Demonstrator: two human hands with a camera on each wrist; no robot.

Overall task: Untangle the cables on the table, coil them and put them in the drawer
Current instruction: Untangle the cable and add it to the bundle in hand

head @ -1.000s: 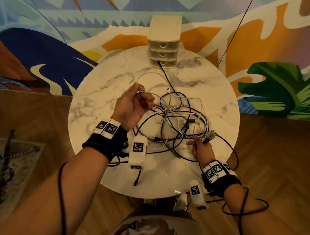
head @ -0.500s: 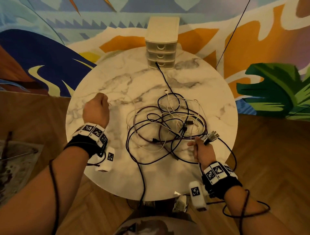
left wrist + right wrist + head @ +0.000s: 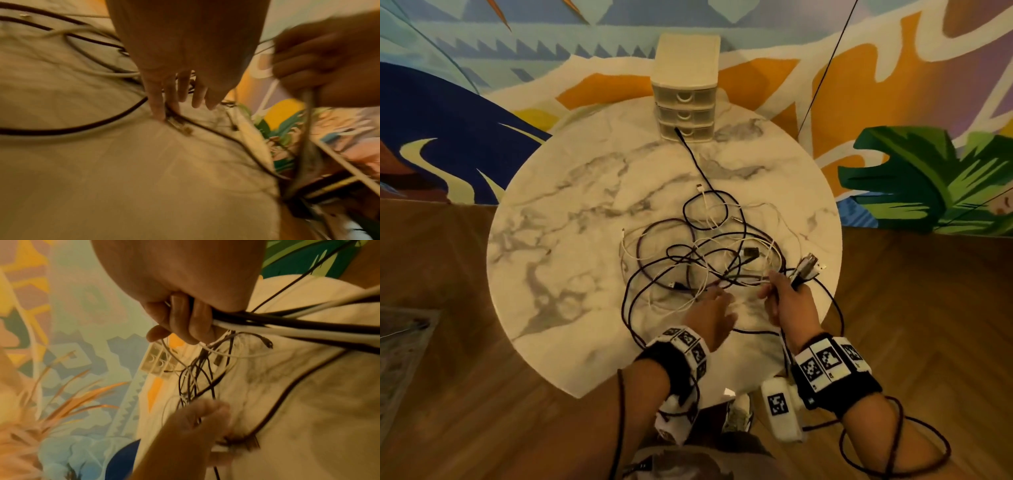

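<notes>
A tangle of black and white cables (image 3: 709, 253) lies on the right half of the round marble table (image 3: 571, 240). My right hand (image 3: 777, 291) grips a bundle of cable ends at the tangle's near right, and their plugs (image 3: 808, 267) stick out above the fist. In the right wrist view its fingers (image 3: 180, 321) curl round black and white cables (image 3: 267, 324). My left hand (image 3: 714, 296) is at the tangle's near edge, close beside the right. Its straight fingers (image 3: 158, 105) point down and touch a black cable (image 3: 205, 128) on the tabletop.
A cream three-drawer unit (image 3: 686, 99) stands at the table's far edge with all drawers closed. One black cable (image 3: 690, 154) runs from the tangle up to its lowest drawer. Another black cable (image 3: 626, 318) hangs over the near edge. A painted wall stands behind the table, with wooden floor around it.
My left hand let go of the white cable, swung out to the table's left side, then came across to the tangle's near edge. The right hand kept its grip and stayed put.
</notes>
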